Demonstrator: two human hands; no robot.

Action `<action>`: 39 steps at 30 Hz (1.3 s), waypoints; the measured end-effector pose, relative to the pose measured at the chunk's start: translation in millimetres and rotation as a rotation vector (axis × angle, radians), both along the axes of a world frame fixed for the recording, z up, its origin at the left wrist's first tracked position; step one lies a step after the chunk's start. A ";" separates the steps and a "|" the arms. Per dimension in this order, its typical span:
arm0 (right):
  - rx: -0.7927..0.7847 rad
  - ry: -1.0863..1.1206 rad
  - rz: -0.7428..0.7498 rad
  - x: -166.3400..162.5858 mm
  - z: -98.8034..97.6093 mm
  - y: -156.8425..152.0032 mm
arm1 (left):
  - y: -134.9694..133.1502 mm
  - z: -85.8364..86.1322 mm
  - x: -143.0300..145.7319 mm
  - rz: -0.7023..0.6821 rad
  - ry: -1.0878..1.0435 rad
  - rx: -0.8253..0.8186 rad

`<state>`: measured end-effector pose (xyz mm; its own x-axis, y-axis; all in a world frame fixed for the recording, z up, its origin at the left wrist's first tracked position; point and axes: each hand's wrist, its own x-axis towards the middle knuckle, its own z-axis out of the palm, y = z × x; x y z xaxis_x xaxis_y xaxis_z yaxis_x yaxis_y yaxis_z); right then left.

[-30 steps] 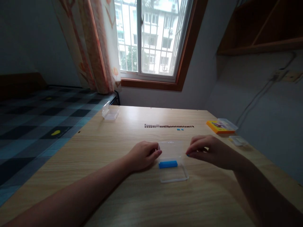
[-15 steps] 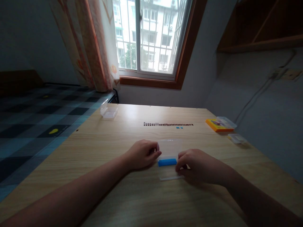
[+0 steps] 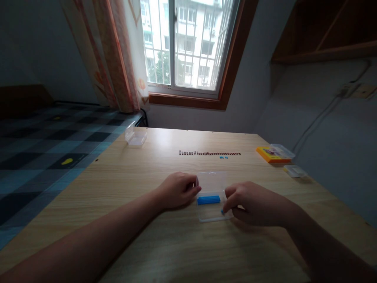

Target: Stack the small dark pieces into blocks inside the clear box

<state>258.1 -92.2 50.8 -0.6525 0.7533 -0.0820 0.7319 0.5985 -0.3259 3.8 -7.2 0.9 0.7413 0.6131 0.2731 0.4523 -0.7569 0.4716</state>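
Note:
A clear plastic box lies on the table with its hinged lid raised at the back. My left hand grips the left edge of that lid between thumb and curled fingers. Inside the box a bundle of blue strips lies along the back. At the box's front right is a small blue piece, touching or very near the index fingertip of my right hand. That hand is bent over the box's right side, thumb and index finger apart.
Beyond the box, a long row of small dark pieces lines the table, with a few blue pieces before it. Another open clear box stands far left. An orange-yellow box and a small clear case lie right.
My right hand has shifted slightly right and its thumb and index finger have parted. A small blue piece now shows in the box by its fingertip. My left hand stays at the lid.

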 end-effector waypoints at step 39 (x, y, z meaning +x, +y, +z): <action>0.065 -0.055 -0.133 -2.9 -6.5 1.1 | 0.0 -1.6 -0.3 -0.013 -0.020 0.033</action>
